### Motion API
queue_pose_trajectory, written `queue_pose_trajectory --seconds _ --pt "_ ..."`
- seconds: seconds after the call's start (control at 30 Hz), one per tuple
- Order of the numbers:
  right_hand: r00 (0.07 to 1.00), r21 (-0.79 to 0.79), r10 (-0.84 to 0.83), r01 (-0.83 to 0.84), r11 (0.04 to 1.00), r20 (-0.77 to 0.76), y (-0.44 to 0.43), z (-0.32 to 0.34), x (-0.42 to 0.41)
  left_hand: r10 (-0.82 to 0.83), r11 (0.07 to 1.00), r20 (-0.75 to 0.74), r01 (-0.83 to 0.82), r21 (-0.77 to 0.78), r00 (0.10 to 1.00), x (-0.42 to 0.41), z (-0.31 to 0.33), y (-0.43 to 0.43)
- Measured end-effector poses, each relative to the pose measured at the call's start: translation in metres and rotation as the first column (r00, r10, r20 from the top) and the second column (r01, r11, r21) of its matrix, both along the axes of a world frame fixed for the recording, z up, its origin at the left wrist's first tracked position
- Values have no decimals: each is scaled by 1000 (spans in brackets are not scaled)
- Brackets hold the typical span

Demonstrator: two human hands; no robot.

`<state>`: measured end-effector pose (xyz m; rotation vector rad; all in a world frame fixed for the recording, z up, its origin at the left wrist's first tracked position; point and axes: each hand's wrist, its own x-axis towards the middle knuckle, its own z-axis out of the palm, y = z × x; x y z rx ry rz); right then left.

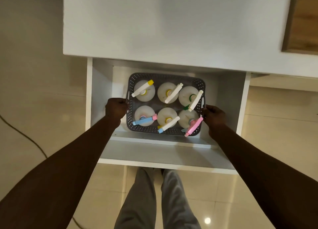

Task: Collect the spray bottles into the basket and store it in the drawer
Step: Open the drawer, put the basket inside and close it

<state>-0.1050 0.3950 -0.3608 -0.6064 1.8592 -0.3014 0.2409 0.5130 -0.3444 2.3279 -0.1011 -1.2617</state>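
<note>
A grey perforated basket (pixel 165 77) carrying six white spray bottles (pixel 144 91) in two rows is sitting inside the open white drawer (pixel 101 84). It is hanging between both fists: the left hand (pixel 116 108) and right hand (pixel 214 116) are each gripping a side handle, fingers curled tight.

I stood in what looked like a home. Glossy cream floor tiles (pixel 43 84) surrounded a white cabinet (pixel 172 22) with an open drawer (pixel 165 153).
</note>
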Motion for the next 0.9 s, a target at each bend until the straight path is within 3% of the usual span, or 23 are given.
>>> queue_pose_trajectory --seconds 0.33,0.47,0.6,0.7,0.8,0.9 --pt "1000 40 -19 19 999 -7 -3 -12 -3 -61 998 30 60 15 998 3 -17 -4" --pt "999 72 19 -17 997 -28 0 19 -1 -197 978 115 186 98 974 -2 7 1" --pt "945 22 315 -314 949 -92 24 95 -11 -300 940 346 336 -50 889 -8 76 36" --pt "783 -71 553 -592 803 -285 54 151 -39 -281 897 549 419 -143 787 -5 130 84" --pt "684 -69 554 -656 752 -475 84 185 -78 -288 935 597 355 6 749 2 162 130" --pt "696 116 530 -550 827 -484 108 190 -110 -133 988 411 87 129 902 3 166 166"
